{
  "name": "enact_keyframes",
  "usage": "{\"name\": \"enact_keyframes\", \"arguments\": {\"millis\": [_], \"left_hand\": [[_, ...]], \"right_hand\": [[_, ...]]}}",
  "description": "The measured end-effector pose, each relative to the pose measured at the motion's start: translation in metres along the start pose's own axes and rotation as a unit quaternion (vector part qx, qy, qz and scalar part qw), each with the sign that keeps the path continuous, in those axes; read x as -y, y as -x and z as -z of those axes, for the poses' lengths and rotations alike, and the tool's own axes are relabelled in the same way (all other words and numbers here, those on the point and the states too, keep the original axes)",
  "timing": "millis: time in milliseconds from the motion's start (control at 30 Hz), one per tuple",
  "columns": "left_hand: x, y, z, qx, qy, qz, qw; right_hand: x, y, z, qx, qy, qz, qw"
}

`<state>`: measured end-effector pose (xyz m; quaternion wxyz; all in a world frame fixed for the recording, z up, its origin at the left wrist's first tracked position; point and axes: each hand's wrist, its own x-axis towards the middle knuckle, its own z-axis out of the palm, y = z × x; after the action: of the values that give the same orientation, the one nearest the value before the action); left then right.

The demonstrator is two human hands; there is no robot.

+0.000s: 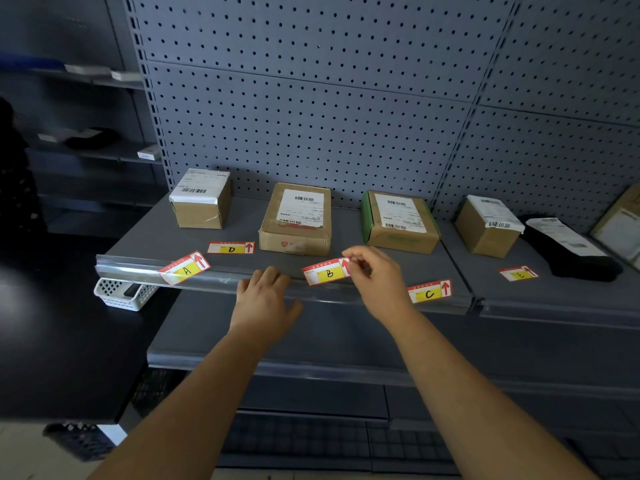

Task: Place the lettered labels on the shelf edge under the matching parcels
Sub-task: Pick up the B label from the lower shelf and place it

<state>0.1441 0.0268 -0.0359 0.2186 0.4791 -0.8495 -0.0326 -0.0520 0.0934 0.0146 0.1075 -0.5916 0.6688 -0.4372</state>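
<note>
Right hand [375, 278] pinches label B [327, 273] by its right end, holding it at the clear shelf-edge strip [214, 284] in front of the second parcel [296, 220]; left hand [265, 301] lies loose, fingers resting on the strip, grasping nothing; label A [185, 268] sits tilted in the strip below the first parcel [201, 202]; label D [231, 248] lies flat on the shelf between those two parcels; label C [429, 292] is at the edge before the third parcel [398, 221]; label E [518, 273] lies near the fourth parcel [485, 226].

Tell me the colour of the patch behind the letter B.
Yellow, on the B label; head view.
</note>
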Motion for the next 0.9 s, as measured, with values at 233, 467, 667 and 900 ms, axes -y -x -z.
{"name": "enact_keyframes", "arguments": {"millis": [233, 467, 667, 900], "left_hand": [[0.000, 0.000, -0.001, -0.007, -0.006, -0.001, 1.000], [0.000, 0.002, 0.000, -0.011, -0.028, -0.003, 1.000], [0.003, 0.007, 0.000, -0.018, -0.015, -0.014, 1.000], [0.005, 0.011, 0.004, -0.006, -0.003, -0.014, 1.000]], "right_hand": [[-0.001, -0.002, 0.000, 0.001, -0.013, 0.007, 1.000], [0.002, -0.004, -0.006, 0.012, 0.004, 0.014, 1.000], [0.004, -0.007, -0.013, 0.022, 0.033, 0.026, 0.999], [0.000, -0.014, -0.023, 0.008, 0.077, 0.076, 0.994]]}}
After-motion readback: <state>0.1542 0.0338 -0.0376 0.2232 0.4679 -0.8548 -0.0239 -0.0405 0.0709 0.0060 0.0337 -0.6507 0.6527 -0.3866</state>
